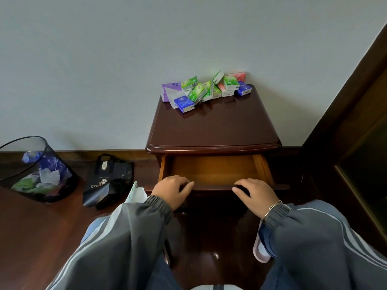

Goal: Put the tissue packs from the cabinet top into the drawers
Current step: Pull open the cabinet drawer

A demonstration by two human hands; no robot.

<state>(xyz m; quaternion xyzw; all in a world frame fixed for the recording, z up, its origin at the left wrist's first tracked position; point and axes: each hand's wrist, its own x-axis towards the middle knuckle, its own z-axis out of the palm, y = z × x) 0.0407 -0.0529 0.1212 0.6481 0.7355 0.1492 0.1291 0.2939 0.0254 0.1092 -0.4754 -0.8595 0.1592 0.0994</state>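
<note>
Hands [170,190] [256,196] gripping open drawer [211,170], tissue packs [201,91] atop cabinet [213,126]

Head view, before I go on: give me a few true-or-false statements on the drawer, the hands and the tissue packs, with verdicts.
1. The drawer is pulled open. True.
2. The left hand and the right hand both have fingers curled over the drawer's front edge. True.
3. Some tissue packs already lie in the drawer. False: its visible floor is bare, and the tissue packs sit heaped at the back of the cabinet top.
4. The left hand holds a blue pack. False: it holds no pack, and a blue pack lies on the cabinet top.
5. The mesh bin stands right of the cabinet. False: it stands on the floor to the left.
</note>
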